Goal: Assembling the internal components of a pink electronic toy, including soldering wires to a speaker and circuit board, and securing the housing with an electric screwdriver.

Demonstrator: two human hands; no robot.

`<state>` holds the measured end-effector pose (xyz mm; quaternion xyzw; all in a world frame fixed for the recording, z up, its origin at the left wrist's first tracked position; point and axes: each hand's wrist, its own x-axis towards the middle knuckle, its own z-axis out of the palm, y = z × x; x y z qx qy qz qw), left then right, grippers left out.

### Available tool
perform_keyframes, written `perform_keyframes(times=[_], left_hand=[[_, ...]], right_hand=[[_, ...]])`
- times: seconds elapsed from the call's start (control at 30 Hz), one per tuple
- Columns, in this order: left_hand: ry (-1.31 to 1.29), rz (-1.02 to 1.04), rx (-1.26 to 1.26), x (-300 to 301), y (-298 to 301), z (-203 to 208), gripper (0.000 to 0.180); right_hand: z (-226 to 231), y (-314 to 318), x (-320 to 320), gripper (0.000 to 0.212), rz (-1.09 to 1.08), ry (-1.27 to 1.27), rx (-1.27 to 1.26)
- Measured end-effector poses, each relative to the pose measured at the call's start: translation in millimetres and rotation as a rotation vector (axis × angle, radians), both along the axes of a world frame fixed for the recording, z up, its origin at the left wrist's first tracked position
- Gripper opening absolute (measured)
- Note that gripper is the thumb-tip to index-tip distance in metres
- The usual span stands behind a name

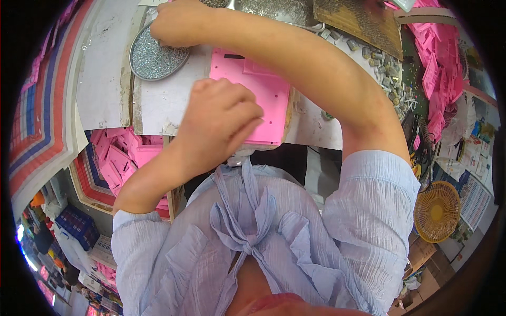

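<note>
Pale blue crinkled blouse [295, 237], short sleeves, knotted tie at the front

Probably an assembly workshop: heaped pink parts [440, 68], screw dish [155, 58].

Matt pink plastic panel [258, 92]; glittery metal bits in tray [153, 58].

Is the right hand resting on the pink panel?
No, the right hand reaches across into the round tray of small screws; the left hand covers the pink panel.
</note>
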<state>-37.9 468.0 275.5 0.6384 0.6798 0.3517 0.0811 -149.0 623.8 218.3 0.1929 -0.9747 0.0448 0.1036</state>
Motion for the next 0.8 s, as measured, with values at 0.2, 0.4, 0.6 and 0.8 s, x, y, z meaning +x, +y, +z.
perform_keyframes(times=[0.2,0.4,0.6,0.8], left_hand=[[0.054,-0.073,0.008,18,10,-21,0.018],[0.238,-0.135,0.028,20,7,-32,0.022],[0.197,-0.011,0.046,9,-3,-23,0.022],[0.326,0.555,-0.150,-114,-42,-41,0.016]], right_hand=[[6,-8,-3,0.017,-0.068,-0.008,-0.055],[24,-11,1,0.018,-0.020,0.118,-0.062],[65,13,75,0.025,-0.230,0.166,-0.328],[42,44,243,0.015,-0.414,0.165,-0.751]])
